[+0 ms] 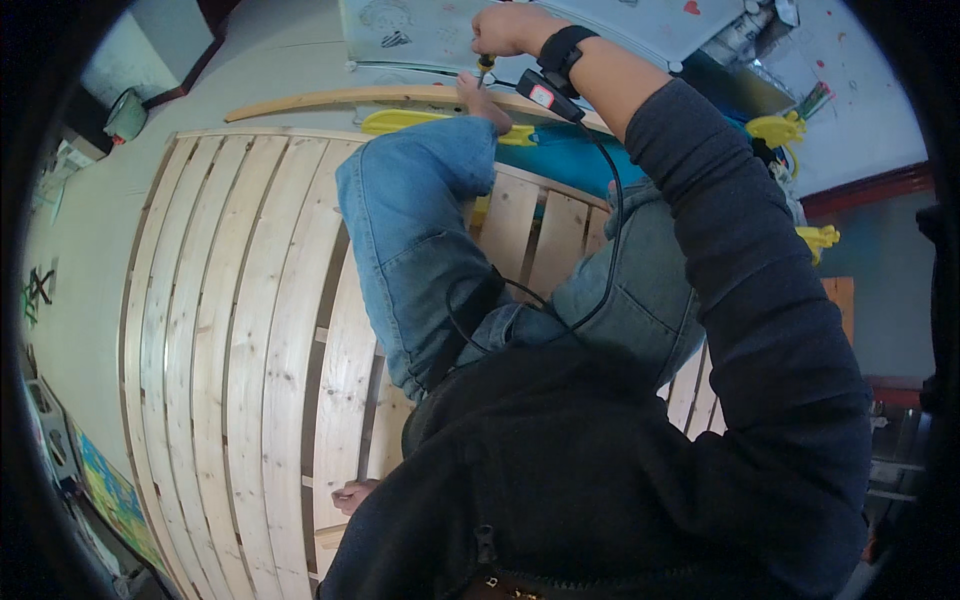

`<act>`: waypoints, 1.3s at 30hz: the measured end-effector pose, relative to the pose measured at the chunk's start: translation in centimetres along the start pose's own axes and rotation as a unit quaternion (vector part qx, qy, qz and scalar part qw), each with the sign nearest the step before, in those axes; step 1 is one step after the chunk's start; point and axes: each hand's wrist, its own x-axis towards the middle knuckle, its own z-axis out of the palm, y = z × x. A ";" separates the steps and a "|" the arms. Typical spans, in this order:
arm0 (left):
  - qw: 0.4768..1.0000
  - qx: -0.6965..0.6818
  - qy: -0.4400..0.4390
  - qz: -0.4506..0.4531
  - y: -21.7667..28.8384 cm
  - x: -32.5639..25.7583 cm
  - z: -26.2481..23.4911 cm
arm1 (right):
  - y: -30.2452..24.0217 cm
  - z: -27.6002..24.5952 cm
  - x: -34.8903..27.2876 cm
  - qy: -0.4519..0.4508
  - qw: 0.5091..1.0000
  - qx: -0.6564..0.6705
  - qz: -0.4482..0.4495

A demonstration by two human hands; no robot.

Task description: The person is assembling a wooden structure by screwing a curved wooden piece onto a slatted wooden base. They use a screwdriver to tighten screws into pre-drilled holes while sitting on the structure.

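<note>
At the top of the view, my right hand [510, 30] is closed around the yellow-and-black handle of a screwdriver [486, 64]. Its shaft points down beside my bare foot [482, 103], which rests at a long narrow wooden board [330, 99]. Whether the tip touches the board I cannot tell. Low in the picture, my left hand [353, 496] lies by the slats of a wooden bed frame [245, 330], its fingers curled. My sleeve covers part of that hand, and anything inside it is hidden.
I sit on the slats, and a black cable [612, 240] runs from a small device [548, 96] at my right wrist across my lap. Yellow plastic parts [410, 121] and a turquoise surface [585, 148] lie beyond the frame. A white cabinet [620, 30] with drawings stands behind; a green bucket [126, 115] is far left.
</note>
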 end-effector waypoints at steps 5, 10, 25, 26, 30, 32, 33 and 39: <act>1.000 -0.021 -0.021 0.001 -1.5 1.4 1.7 | 2.5 1.8 -2.9 -0.084 0.994 -0.043 0.054; 0.999 -0.007 -0.035 0.008 -0.6 1.2 0.8 | 3.6 2.6 -6.6 -0.246 0.967 0.031 0.066; 0.994 -0.021 -0.104 0.003 2.9 0.4 -0.4 | 5.0 9.2 -8.9 -0.352 0.935 0.003 0.036; 0.994 -0.023 -0.110 -0.002 3.2 0.2 -0.5 | 5.0 9.2 -8.5 -0.340 0.939 0.021 0.042; 0.993 -0.034 -0.116 -0.006 4.0 0.0 -1.7 | 5.9 8.9 -7.9 -0.343 0.932 0.067 0.098; 0.993 -0.032 -0.117 -0.015 3.6 -0.1 -2.3 | 6.6 8.5 -7.9 -0.365 0.919 0.085 0.125; 0.993 -0.025 -0.114 -0.022 2.9 -0.2 -2.6 | 6.9 8.3 -7.9 -0.376 0.902 0.133 0.169; 0.995 0.003 -0.085 -0.046 -2.1 1.3 -1.0 | 6.8 9.1 -7.3 -0.427 0.881 0.096 0.177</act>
